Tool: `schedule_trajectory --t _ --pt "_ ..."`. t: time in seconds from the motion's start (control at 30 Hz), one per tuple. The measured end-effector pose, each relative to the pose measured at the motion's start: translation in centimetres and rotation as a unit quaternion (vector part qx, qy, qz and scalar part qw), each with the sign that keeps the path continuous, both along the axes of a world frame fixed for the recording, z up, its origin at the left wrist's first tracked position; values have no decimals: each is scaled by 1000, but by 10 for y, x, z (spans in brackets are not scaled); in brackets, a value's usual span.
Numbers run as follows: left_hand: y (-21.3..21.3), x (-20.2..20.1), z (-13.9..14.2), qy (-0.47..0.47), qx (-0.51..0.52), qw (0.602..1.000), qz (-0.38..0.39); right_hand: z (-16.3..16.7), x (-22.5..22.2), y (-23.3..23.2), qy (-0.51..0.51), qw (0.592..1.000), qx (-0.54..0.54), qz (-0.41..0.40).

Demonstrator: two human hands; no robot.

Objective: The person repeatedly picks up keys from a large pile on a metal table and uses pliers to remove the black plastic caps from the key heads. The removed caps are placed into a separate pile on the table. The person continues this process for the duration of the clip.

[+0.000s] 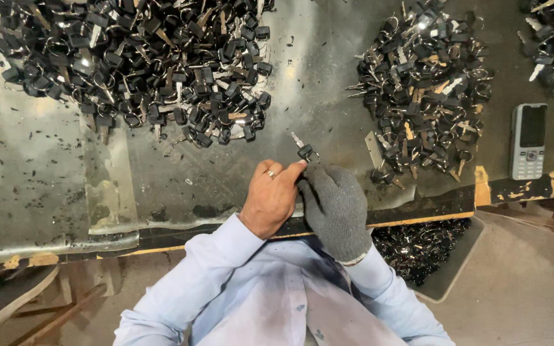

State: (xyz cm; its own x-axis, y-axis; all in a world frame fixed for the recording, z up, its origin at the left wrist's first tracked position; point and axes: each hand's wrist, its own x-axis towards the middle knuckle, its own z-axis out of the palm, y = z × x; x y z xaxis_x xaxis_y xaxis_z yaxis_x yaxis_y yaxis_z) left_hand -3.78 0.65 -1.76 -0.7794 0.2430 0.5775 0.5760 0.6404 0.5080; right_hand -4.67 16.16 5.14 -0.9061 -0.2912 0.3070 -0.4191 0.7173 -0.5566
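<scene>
Pinching a black-headed key (304,150) between them, the bare left hand (270,197) and the grey-gloved right hand (336,208) are both closed on it just past the fingertips; a firm grip on the head, blade pointing away, would likely serve best. Beyond the hands, heaps of keys (142,64) cover a worn, scratched metal table (46,166); a mobile phone (528,141) lies to the right.

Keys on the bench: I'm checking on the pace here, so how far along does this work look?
Roughly midway, judging only by the piles. Possibly done: the smaller pile of keys on the right, some with bare blades, though which pile is finished I cannot tell. In hand: one black-headed key, held by the bare left hand and gloved right hand. Possibly left: the large pile at upper left.
</scene>
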Motion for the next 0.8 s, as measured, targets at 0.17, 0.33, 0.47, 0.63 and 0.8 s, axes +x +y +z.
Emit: schedule_trajectory --t 0.17,0.33,0.47,0.63,0.8 --pt "12 9 4 -18 28 999 36 1 -3 0 -96 995 -16 -29" --pt "21 20 6 -52 54 995 71 4 -10 6 -140 990 -28 -10" --pt "20 20 6 -74 81 991 76 3 -12 8 -126 991 -37 2" --pt "4 12 8 -96 1 989 110 -1 4 9 -60 996 -71 11" --pt "-23 9 9 -74 -39 990 118 -8 14 9 -14 998 -52 20"
